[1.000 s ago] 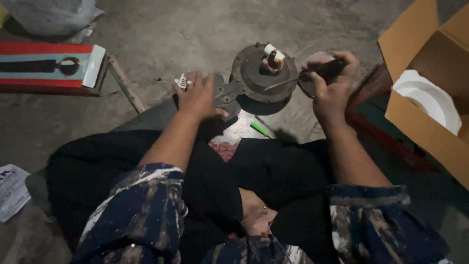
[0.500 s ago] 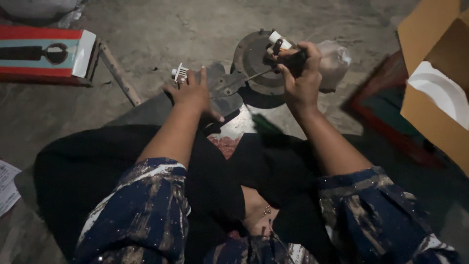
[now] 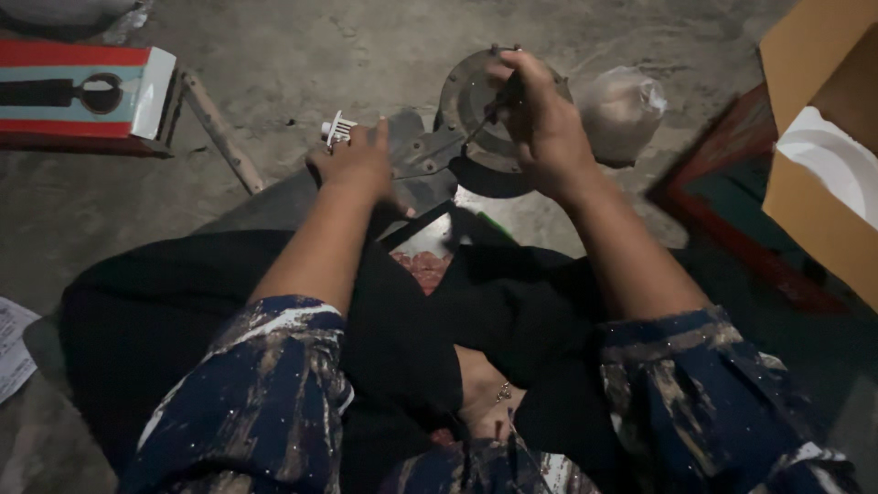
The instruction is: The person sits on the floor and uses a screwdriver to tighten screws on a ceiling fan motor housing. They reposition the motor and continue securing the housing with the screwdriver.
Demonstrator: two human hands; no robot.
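A dark round metal disc part (image 3: 471, 101) with an arm-like bracket (image 3: 425, 169) lies on the concrete floor in front of my crossed legs. My right hand (image 3: 540, 119) is closed on a dark-handled screwdriver (image 3: 489, 114) whose tip rests on the disc. My left hand (image 3: 352, 165) presses flat on the bracket's near end. A small white plastic piece (image 3: 337, 130) sits just beyond my left fingers.
A red and teal printed box (image 3: 78, 91) lies at the far left, with a wooden stick (image 3: 219, 133) beside it. A clear plastic bag (image 3: 622, 110) sits right of the disc. An open cardboard box (image 3: 823, 155) with white packing stands at the right. Paper (image 3: 14, 343) lies at the left edge.
My right hand has moved left from the disc's right side onto its top with the screwdriver. The small white part on the disc is now hidden under it. My left hand has stayed.
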